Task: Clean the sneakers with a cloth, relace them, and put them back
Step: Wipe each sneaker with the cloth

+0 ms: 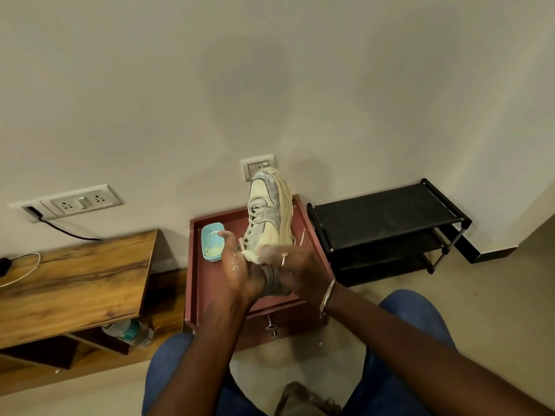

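Two bare hands meet at the heel of a cream-and-grey sneaker (268, 211), held over a maroon side table (204, 283) with its toe at 12 o'clock. The left hand (237, 265) presses straight-fingered on its 9 o'clock side. The right hand (292, 265), blurred, curls round the heel. A blue soap dish (211, 244) sits at 9 o'clock and a black shoe rack (387, 217) at 3. Wiping well likely means bracing the heel firmly.
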